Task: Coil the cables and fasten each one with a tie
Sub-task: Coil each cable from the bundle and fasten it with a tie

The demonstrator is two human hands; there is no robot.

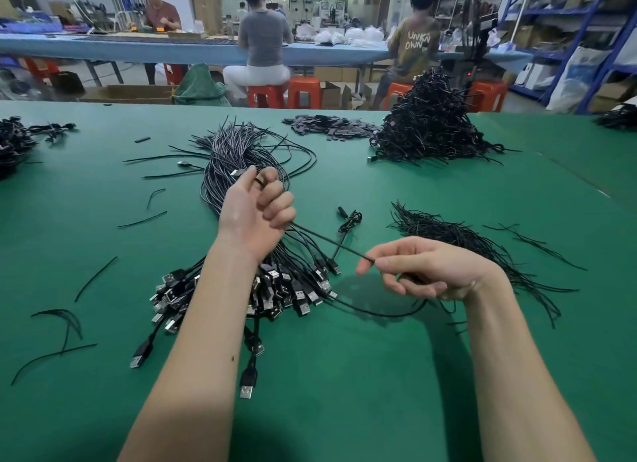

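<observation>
My left hand (256,208) is raised over a big bundle of loose black USB cables (238,158), its fingers curled round one black cable (331,242) whose small plug sticks out by the thumb. That cable runs taut down to my right hand (418,270), which pinches it between thumb and forefinger; the slack loops on the mat below. The bundle's USB plugs (275,289) fan out under my left forearm. A heap of black wire ties (458,241) lies just behind my right hand.
A tall pile of coiled, tied cables (427,123) stands at the back right on the green mat (344,375). Small dark pieces (331,125) lie beside it. Stray ties (63,323) are scattered left. Another cable heap (15,141) sits far left. People work at a far table.
</observation>
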